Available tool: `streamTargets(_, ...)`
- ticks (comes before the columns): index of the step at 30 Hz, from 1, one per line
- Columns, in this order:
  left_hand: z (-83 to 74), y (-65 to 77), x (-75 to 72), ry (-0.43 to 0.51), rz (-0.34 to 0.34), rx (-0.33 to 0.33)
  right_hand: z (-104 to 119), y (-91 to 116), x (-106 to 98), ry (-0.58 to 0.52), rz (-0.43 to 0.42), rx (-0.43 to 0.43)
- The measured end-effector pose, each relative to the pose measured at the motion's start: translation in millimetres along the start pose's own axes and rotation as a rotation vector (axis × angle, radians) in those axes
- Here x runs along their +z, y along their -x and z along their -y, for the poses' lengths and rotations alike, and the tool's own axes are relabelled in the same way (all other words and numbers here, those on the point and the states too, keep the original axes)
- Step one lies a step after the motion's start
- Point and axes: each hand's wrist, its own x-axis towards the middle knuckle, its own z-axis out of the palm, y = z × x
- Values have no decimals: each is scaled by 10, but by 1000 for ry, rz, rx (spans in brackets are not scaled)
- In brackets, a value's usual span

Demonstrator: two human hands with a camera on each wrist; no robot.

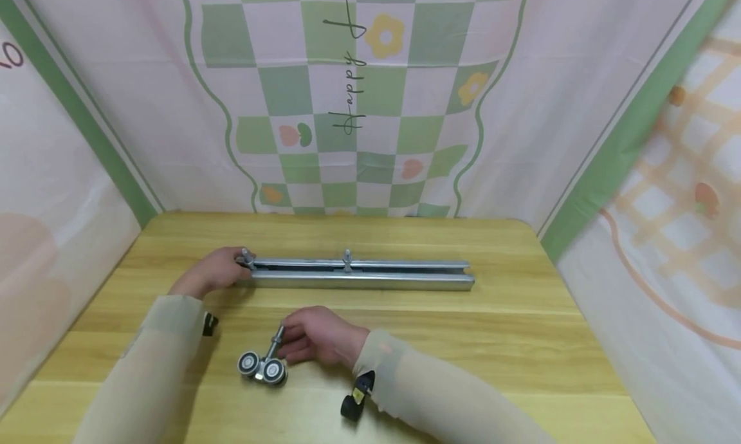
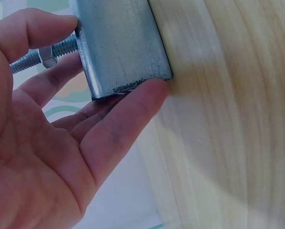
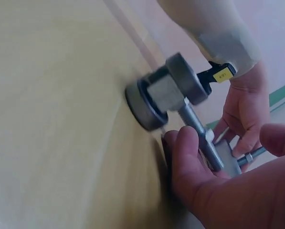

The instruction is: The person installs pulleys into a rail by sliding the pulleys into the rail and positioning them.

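A long silver metal rail (image 1: 370,280) lies across the table, its slot facing up. Two bolts stand up from it: one bolt (image 1: 347,260) at mid-length, one with a nut (image 2: 47,56) at the left end. My left hand (image 1: 217,268) grips that end, thumb on the upper edge near the bolt and a finger against the end face. Nearer me is a roller trolley (image 1: 263,369) with dark-rimmed wheels and a threaded bolt (image 3: 195,119). My right hand (image 1: 324,336) is beside this bolt, fingers loosely bent along it, thumb apart in the right wrist view.
The wooden table (image 1: 463,347) has a back edge close to a hanging cloth (image 1: 359,96) with green checks. More printed cloth hangs at both sides. Black wrist devices (image 1: 357,396) sit on the sleeves.
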Motion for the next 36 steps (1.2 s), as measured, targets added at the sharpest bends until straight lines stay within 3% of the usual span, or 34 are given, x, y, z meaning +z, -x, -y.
streamTargets(4, -3, 10, -10, -7, 2, -2, -4, 2, 36, -88, -27, 32)
streamTargets(12, 9, 2, -9, 3, 5, 1, -63, -5, 90, -120, -83, 18)
streamTargets(36, 43, -1, -11, -3, 1, 27, -111, 2, 134, -84, -113, -18)
